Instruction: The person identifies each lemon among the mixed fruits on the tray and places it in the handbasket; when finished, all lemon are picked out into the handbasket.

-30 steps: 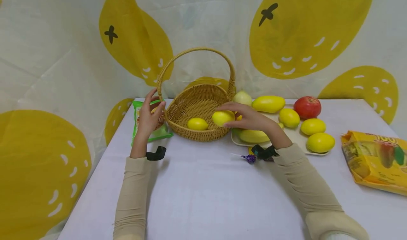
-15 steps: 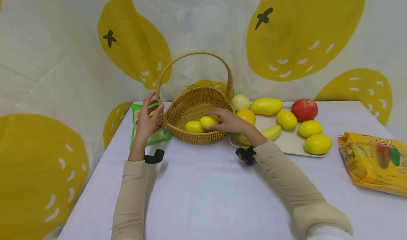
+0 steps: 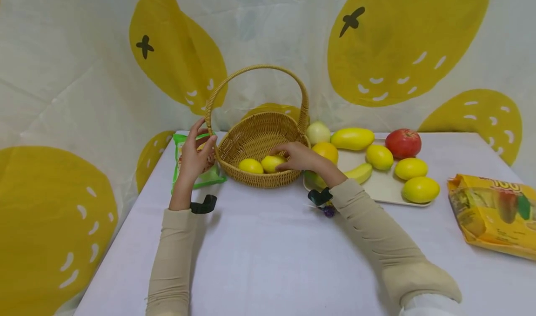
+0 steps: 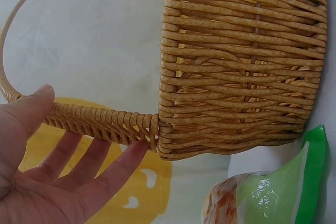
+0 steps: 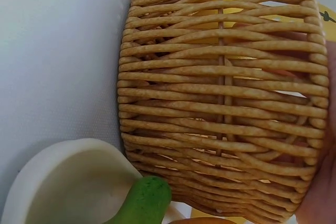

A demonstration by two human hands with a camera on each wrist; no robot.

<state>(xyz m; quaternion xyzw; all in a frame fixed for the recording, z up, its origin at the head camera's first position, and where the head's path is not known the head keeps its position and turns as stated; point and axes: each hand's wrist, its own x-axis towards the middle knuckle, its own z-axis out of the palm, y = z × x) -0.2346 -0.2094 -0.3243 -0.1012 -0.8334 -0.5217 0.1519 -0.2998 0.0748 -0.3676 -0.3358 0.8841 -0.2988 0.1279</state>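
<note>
A wicker basket (image 3: pixel 264 181) with a tall arched handle stands at the back of the table. My left hand (image 3: pixel 194 155) holds the foot of the handle (image 4: pixel 105 121), thumb on one side and fingers on the other in the left wrist view. Inside the basket, my right hand (image 3: pixel 299 157) grips a yellow lemon (image 3: pixel 271 163) from above, its fingers bent over it. Another lemon (image 3: pixel 251 166) lies just left of it on the basket floor. The right wrist view shows the woven wall (image 5: pixel 220 87) hiding most of that hand.
Right of the basket, a cream tray (image 3: pixel 383 185) bears a banana (image 3: pixel 361 172), an orange (image 3: pixel 327 151) and several lemons. A pomegranate (image 3: pixel 403 144) sits behind. A yellow bag (image 3: pixel 496 213) lies far right, a green-edged packet (image 3: pixel 213 177) left, a purple-wrapped item (image 3: pixel 328 211) in front.
My right hand has carried its lemon left and down into the basket. The other lemon has shifted slightly left. My left hand stays at the handle.
</note>
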